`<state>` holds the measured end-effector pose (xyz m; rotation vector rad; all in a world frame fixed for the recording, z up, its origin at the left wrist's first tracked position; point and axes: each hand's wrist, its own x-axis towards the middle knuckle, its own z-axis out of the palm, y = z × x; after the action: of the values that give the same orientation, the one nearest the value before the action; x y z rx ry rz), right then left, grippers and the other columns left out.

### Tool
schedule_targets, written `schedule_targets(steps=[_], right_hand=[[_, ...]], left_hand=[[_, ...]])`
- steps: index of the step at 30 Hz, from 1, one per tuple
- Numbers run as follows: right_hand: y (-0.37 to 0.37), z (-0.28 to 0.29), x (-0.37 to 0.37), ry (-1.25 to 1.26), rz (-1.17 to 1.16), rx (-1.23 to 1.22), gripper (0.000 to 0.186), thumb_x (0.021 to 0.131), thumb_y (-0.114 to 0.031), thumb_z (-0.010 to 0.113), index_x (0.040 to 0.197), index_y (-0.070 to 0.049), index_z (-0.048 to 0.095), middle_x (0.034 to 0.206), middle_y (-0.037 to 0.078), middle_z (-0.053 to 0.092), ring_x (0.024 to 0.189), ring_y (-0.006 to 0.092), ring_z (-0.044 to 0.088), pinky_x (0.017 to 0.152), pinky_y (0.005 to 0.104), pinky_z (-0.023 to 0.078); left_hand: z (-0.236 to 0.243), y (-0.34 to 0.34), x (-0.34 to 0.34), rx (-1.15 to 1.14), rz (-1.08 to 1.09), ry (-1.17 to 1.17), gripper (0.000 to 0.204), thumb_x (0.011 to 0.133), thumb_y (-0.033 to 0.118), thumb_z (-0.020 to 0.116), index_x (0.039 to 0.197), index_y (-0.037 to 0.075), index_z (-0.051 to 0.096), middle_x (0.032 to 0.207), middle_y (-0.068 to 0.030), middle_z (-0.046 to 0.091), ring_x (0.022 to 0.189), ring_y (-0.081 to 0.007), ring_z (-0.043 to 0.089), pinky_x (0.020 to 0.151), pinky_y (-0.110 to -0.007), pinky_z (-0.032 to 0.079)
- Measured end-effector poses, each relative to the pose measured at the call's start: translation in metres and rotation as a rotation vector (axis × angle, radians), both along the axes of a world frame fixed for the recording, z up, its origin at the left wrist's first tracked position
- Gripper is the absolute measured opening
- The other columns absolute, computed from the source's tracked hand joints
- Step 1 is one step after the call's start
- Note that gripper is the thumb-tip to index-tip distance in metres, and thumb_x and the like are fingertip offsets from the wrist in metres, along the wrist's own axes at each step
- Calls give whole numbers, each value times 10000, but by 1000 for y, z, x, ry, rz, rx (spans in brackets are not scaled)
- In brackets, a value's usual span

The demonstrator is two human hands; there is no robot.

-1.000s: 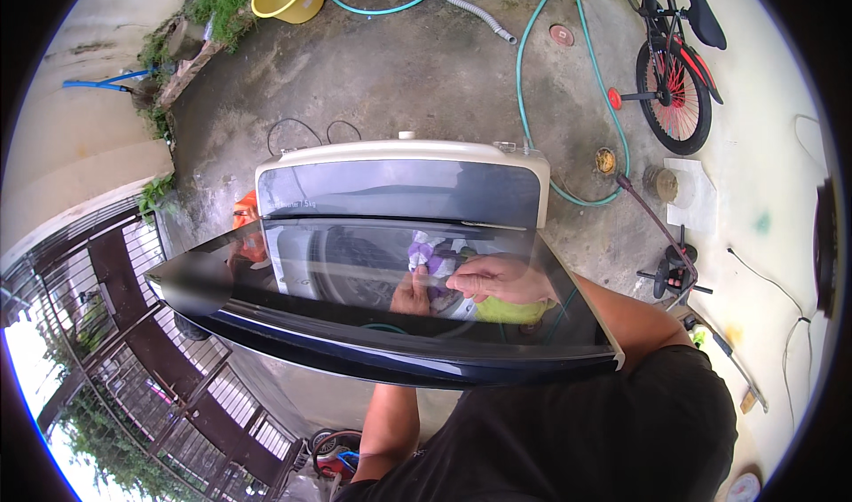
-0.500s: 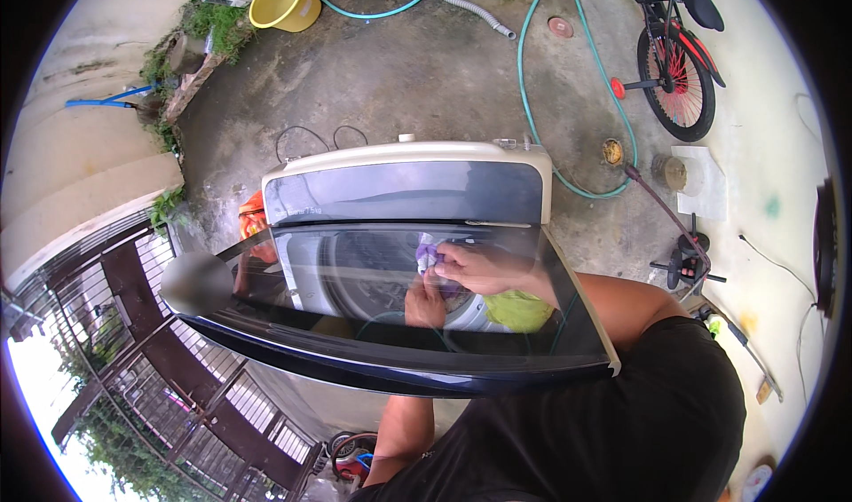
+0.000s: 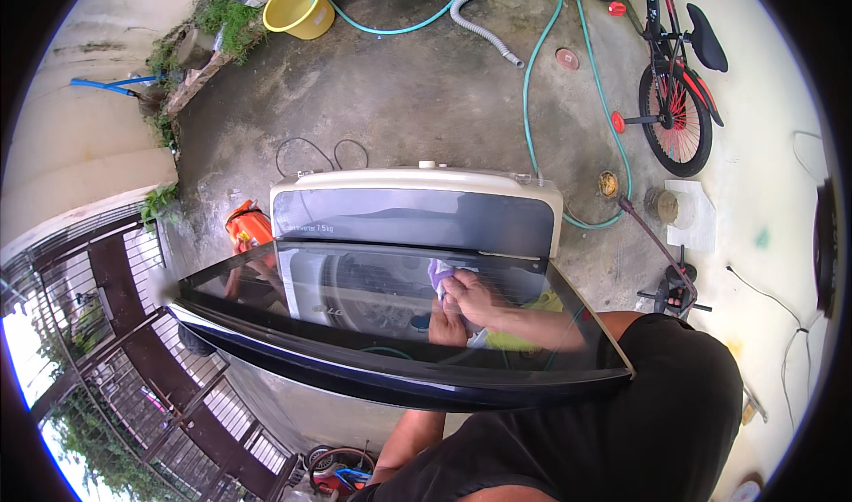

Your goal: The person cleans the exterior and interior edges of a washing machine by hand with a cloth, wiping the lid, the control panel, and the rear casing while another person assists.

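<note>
Left hand (image 3: 448, 326) is showing through the tilted glass lid (image 3: 390, 379) of a washing machine (image 3: 417, 216), just below a purple-and-white cloth (image 3: 439, 273); whether it is gripping, I cannot tell. Rightward, the right hand (image 3: 472, 298) is pinching that cloth, and a yellow-green cloth (image 3: 508, 340) is showing past the right forearm.

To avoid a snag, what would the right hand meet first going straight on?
Likely the purple-and-white cloth, which the right hand seems to touch, though the reflective lid leaves depth unclear.
</note>
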<state>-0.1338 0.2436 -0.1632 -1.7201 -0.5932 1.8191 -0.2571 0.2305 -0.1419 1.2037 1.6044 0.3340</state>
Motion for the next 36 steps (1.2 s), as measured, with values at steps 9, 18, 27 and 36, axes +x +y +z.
schedule_targets(steps=[9,18,27,36], right_hand=[[8,-5,-23,-83,-41,0,468,1067,-474,493,1097,-51,690,949,130,726,888,275,672,811,426,501],[46,-10,-35,137,9,18,472,1070,-428,520,1202,-2,674,1014,131,734,964,234,675,867,403,512],[46,3,-19,209,34,7,450,1099,-412,490,1250,5,572,929,95,682,891,217,642,829,376,510],[64,12,-8,194,177,34,503,1117,-446,410,1275,11,549,1063,200,661,976,293,635,888,477,498]], left_hand=[[24,37,-25,-234,-6,-39,544,1105,514,480,1110,8,680,677,-44,594,527,-104,542,450,-302,426],[8,53,-56,-118,-23,-26,544,1095,522,505,1188,17,686,731,-79,622,631,-154,592,567,-374,494],[18,40,-29,-220,87,-139,498,1126,462,455,1147,1,641,749,-65,641,561,-121,595,483,-305,460],[21,31,11,-236,431,-266,380,1143,395,429,1190,54,590,729,-30,615,513,-105,557,425,-267,420]])
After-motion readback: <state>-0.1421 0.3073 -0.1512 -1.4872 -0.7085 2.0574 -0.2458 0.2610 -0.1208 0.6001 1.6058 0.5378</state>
